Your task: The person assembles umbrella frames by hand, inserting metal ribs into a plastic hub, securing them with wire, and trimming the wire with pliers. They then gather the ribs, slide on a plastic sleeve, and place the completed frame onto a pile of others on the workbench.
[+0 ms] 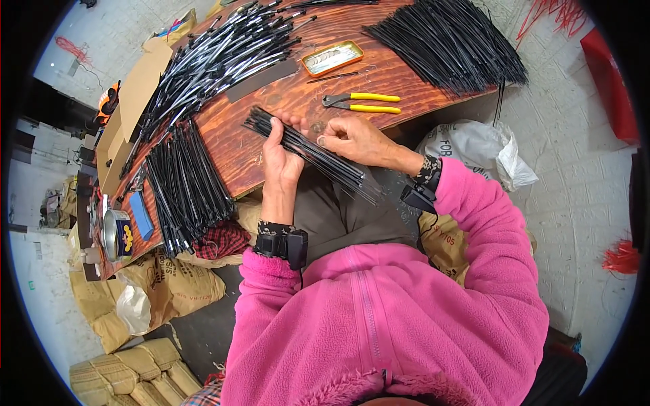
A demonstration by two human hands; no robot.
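Left hand (281,159) is clasped round a bundle (308,152) of black cables; right hand (355,139) pinches its top. Beyond the grip, 3 piles (189,183) suggest much sorted, much left.

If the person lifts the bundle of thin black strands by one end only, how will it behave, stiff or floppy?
Probably somewhat stiff: the bundle of black strands stays nearly straight past the table edge, unsupported there. It may fan apart, since its lower end already spreads and only the left hand wraps it. It looks light; the right hand touches it with fingertips only.
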